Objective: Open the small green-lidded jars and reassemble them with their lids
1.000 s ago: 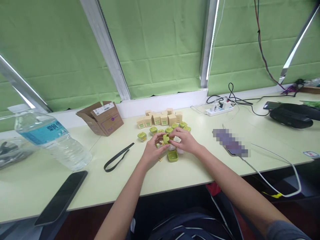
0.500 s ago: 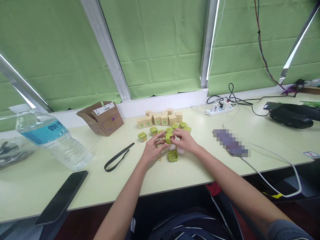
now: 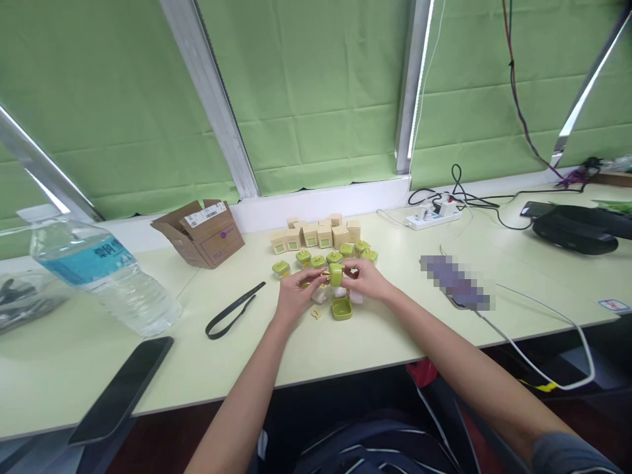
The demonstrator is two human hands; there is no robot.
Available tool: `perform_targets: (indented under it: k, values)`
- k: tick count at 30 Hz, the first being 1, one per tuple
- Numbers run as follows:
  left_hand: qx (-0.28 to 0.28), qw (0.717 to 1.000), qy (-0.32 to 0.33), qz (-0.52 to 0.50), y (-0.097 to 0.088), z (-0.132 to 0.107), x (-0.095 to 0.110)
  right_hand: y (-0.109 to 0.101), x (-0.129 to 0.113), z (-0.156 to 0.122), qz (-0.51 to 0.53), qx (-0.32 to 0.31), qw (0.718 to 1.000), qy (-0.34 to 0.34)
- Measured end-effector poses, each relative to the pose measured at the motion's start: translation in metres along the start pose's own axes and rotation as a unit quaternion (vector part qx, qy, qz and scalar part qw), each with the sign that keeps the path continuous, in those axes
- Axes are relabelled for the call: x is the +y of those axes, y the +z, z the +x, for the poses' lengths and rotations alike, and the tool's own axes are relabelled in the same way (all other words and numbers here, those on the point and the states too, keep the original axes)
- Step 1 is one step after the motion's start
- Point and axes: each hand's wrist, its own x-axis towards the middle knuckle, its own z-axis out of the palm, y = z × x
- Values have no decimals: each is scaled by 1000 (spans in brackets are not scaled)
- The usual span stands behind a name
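Over the pile, my right hand (image 3: 368, 280) pinches a small green square lid (image 3: 336, 275) between its fingertips. From the other side, my left hand (image 3: 295, 294) pinches a small yellow plastic piece (image 3: 324, 274) against the lid; whether the two are joined I cannot tell. Just below lies an open green square cup (image 3: 342, 309). A loose yellow clip-like piece (image 3: 316, 315) rests left of the cup. Under my hands are pale wrapped bits (image 3: 320, 296), partly hidden. Several small clear containers with green lids (image 3: 281, 268) stand behind my hands.
Several small beige boxes (image 3: 310, 235) line up behind the containers. An open cardboard box (image 3: 207, 240), black strap (image 3: 230, 313), water bottle (image 3: 113, 276) and black phone (image 3: 123, 388) are to the left. A power strip (image 3: 433, 219) and a cabled, blurred-out device (image 3: 457, 283) lie right.
The green lid has turned and moved slightly right and down. My left hand has shifted left with its fingers drawn together, uncovering the loose yellow piece and a green-lidded container.
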Motion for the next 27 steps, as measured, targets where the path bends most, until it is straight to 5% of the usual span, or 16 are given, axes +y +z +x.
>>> perform_targets:
  k: [11,17,27]
  values:
    - [-1,974,176,145,-1,-1,4,-4,1,0,-9,-28,999,28]
    - [-40,974,150,163,-1,-2,0,-6,2,0,-20,-38,999,27]
    - [-14,989,93,113,1,-2,10,-10,-4,1,2,-34,999,42]
